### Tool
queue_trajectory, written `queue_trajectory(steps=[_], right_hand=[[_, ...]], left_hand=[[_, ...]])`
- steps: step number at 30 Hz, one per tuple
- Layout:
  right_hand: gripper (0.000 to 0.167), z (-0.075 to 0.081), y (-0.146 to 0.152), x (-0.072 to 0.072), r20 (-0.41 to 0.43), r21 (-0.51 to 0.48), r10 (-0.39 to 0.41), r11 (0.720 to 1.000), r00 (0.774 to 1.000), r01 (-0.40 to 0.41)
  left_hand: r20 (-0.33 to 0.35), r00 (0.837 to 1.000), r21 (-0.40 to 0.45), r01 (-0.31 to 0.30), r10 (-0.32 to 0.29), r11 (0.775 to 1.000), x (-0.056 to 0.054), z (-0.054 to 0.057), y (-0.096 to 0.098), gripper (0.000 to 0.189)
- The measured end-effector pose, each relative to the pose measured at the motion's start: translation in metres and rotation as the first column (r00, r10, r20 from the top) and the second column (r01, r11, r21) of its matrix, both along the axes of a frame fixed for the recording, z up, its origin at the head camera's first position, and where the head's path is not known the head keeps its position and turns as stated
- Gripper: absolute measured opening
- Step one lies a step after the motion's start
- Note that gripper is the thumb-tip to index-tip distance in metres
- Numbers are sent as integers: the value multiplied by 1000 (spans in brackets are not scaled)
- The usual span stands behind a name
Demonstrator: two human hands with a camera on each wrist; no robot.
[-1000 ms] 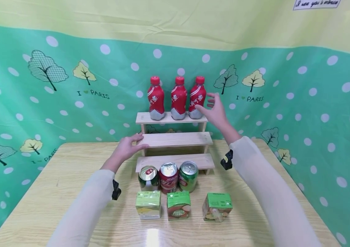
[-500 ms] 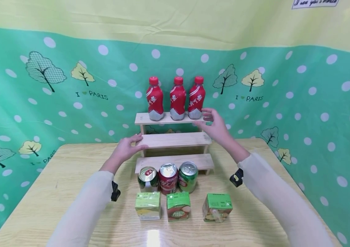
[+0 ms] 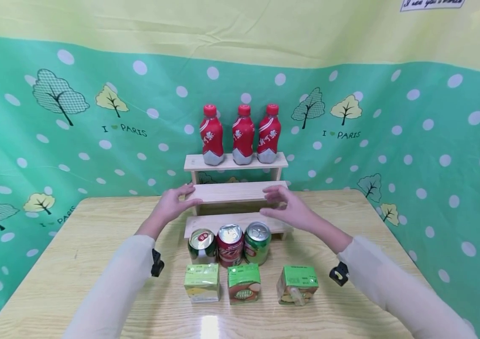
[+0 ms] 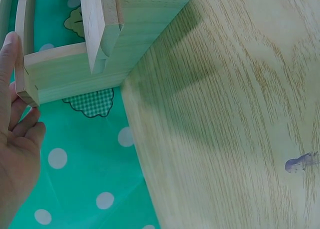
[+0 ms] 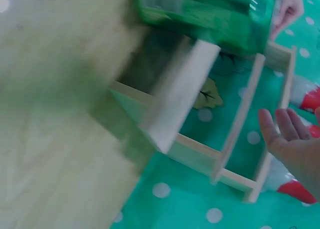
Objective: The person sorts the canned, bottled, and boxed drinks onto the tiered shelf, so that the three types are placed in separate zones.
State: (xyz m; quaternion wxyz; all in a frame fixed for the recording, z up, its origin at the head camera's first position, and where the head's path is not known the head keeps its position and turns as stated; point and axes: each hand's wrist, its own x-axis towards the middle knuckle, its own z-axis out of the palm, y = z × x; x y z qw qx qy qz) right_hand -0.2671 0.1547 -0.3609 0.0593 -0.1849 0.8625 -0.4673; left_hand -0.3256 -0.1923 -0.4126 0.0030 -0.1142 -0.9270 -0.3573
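A three-step wooden shelf rack (image 3: pixel 227 192) stands at the table's back. My left hand (image 3: pixel 171 205) grips its left end by the middle step; in the left wrist view, the thumb and curled fingers (image 4: pixel 26 124) pinch the board's end. My right hand (image 3: pixel 289 208) hovers before the right part of the middle step, fingers spread, holding nothing. Below it stands a green drink can (image 3: pixel 258 242), also large in the right wrist view. A red can (image 3: pixel 230 245) and a dark green can (image 3: pixel 202 246) stand beside it. Three red bottles (image 3: pixel 243 136) stand on the top step.
On the table (image 3: pixel 108 226), in front of the cans, sit a yellow-green drink carton (image 3: pixel 202 282), a green-brown carton (image 3: pixel 244 282) and, farther right, another green carton (image 3: pixel 297 282) with a wrapped straw. A green dotted cloth (image 3: pixel 159 89) hangs behind.
My right hand has come down from beside the rightmost bottle to the level of the middle step. The left hand keeps its grip, and the bottles, cans and cartons stay put.
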Motion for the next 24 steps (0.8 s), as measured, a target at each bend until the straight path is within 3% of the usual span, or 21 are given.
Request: queue_trajectory(steps=[6, 14, 24], right_hand=[[58, -22, 4, 12, 52, 26, 107, 994, 993, -109], [73, -44, 6, 17, 126, -39, 222, 975, 967, -219], [87, -68, 4, 16, 125, -33, 230, 973, 965, -227]], left_hand=[[3, 1000, -1, -1, 1, 1000, 1, 1, 0, 77], [-8, 1000, 4, 1, -1, 1000, 0, 1, 0, 73], [-1, 1000, 5, -6, 6, 1000, 0, 1, 0, 73]])
